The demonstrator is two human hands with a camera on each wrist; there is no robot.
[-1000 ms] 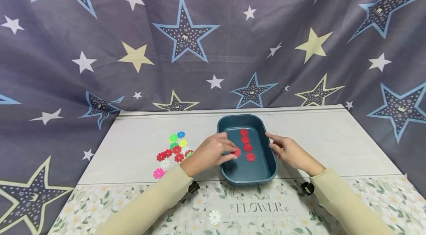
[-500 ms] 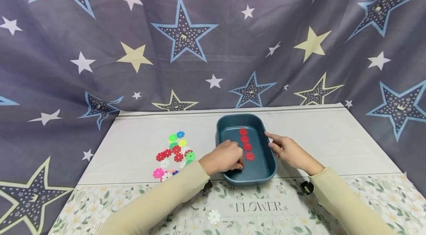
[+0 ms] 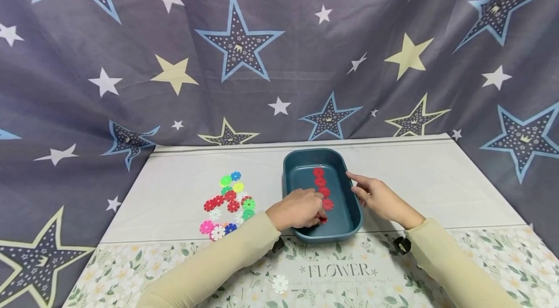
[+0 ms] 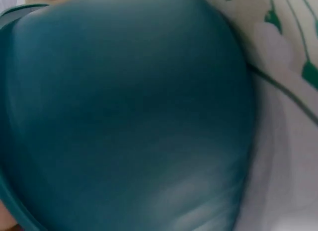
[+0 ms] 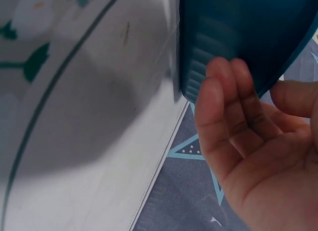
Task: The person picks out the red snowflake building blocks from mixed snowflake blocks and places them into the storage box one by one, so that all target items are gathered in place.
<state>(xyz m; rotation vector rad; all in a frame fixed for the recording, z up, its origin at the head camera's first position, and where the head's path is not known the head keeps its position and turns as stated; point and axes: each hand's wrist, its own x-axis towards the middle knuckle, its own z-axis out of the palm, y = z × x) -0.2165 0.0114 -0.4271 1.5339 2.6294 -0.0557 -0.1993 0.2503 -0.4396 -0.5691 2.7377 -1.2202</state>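
On left, I see multicoloured discs (image 3: 230, 196) scattered loose on white tabletop (image 3: 174, 182). Next, left hand (image 3: 302, 208) sits inside blue-green tray (image 3: 341, 213), fingers curled, pinching red disc (image 3: 323, 220) toward tray's near end. Beyond it, four more red discs (image 3: 321, 182) lie in column on tray floor. At tray's right wall, right hand (image 3: 381, 197) touches rim, fingers loosely bent.

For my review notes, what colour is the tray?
The tray is dark blue-green; the head view shows it best.

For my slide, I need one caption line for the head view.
Left hand with a red disc at its fingertips inside a teal tray; right hand touching the tray.
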